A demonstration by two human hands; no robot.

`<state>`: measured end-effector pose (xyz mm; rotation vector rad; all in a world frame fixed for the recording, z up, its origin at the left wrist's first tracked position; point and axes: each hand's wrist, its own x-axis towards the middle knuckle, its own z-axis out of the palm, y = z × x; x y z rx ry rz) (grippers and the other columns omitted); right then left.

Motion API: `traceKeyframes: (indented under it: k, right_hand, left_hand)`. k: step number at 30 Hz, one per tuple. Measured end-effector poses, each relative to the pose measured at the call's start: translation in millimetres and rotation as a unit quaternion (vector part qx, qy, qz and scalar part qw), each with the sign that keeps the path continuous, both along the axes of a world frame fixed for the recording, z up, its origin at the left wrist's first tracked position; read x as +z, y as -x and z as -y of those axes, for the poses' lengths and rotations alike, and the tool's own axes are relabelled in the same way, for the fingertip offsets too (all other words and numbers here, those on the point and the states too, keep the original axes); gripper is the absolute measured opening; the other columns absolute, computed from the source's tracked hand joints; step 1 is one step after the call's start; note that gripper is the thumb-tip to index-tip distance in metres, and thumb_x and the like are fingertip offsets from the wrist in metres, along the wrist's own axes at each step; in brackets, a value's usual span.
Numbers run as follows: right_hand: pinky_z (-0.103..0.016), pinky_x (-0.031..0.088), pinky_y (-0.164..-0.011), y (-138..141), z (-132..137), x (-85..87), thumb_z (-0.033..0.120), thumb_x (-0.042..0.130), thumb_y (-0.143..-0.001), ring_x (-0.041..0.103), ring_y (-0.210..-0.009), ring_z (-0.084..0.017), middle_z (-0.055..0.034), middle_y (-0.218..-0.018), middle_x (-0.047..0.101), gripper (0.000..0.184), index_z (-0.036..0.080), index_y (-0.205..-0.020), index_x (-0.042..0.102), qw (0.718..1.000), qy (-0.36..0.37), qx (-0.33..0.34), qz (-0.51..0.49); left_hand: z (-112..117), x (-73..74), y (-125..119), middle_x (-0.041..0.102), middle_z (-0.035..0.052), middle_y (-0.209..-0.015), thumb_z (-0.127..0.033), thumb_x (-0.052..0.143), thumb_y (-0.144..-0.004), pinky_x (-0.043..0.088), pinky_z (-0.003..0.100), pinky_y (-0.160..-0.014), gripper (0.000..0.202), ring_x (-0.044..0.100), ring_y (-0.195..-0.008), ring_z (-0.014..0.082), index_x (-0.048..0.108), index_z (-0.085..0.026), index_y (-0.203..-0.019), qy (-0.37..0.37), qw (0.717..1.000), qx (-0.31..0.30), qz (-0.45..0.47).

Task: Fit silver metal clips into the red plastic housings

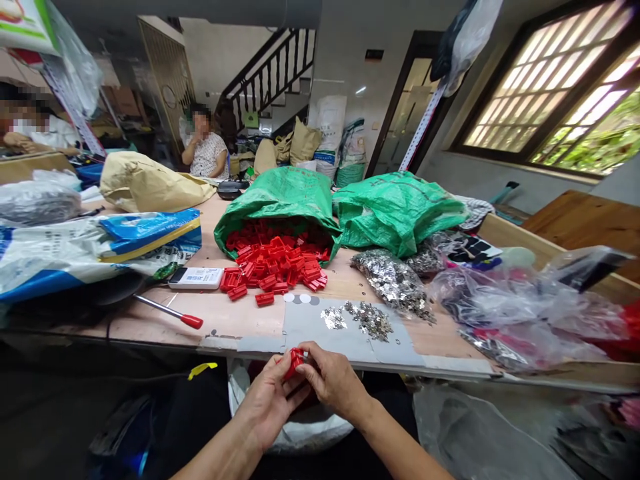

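Left hand (267, 400) and right hand (333, 381) both pinch one red clip (295, 361), held just below table edge (250, 344). I judge fitting step in hand; fingers hide detail. Next move calls for steady squeeze, clip kept level.

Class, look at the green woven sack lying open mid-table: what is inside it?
The green woven sack's mouth shows small red plastic pieces, spilling onto the wooden table. Its fabric hides whatever lies deeper.

print on blue-white sack (100, 247), white device (196, 277), too blurred to read
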<state>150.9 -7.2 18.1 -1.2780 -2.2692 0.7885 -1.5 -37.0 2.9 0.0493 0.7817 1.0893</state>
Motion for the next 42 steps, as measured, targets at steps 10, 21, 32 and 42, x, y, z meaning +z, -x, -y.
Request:
traceKeyframes:
  k: [10, 21, 32, 42]
  right_hand:
    - [-0.024, 0.038, -0.069, 35, -57, 3.5, 0.035, 0.053, -0.088, 0.062, -0.081, -0.018, -0.0006, -0.084, 0.068, 0.039, 0.027, -0.125, 0.047, 0.996, -0.021, -0.013, 0.085]
    - [-0.031, 0.040, -0.076, 96, -123, -4.3, 0.025, 0.050, -0.087, 0.062, -0.095, -0.023, -0.0092, -0.107, 0.066, 0.034, 0.023, -0.121, 0.048, 0.984, -0.049, -0.044, 0.165]
    - [-0.018, 0.038, -0.061, 39, -51, 17.5, 0.018, 0.055, -0.081, 0.058, -0.070, -0.011, 0.0031, -0.078, 0.065, 0.018, 0.022, -0.098, 0.059, 0.997, 0.042, 0.070, 0.000]
    - [-0.019, 0.042, -0.067, -29, -24, 19.5, 0.024, 0.065, -0.080, 0.059, -0.075, -0.012, 0.0012, -0.086, 0.067, 0.029, 0.021, -0.109, 0.063, 0.992, 0.091, 0.092, 0.004]
  left_hand:
    - [-3, -83.5, 30, 0.071, 0.0073, -0.092, -0.016, 0.080, -0.049, 0.040, 0.035, -0.091, 0.036, 0.059, -0.099, 0.0283, 0.071, -0.019, -0.084, -0.176, 0.897, -0.084, -0.397]
    - [-5, -47.9, 37, 0.071, 0.0091, -0.093, -0.027, 0.074, -0.069, 0.046, 0.027, -0.080, 0.024, 0.063, -0.090, 0.0204, 0.070, -0.017, -0.090, -0.209, 0.919, -0.115, -0.313]
    - [-4, -13.6, 43, 0.070, 0.0119, -0.094, -0.040, 0.056, -0.085, 0.055, 0.025, -0.062, 0.034, 0.069, -0.075, 0.0181, 0.060, -0.015, -0.108, -0.062, 0.997, -0.048, -0.029]
    - [6, -22.0, 23, 0.070, 0.0120, -0.096, -0.019, 0.068, -0.077, 0.057, 0.024, -0.060, 0.040, 0.071, -0.070, 0.0185, 0.059, -0.015, -0.116, -0.017, 0.987, -0.160, -0.014]
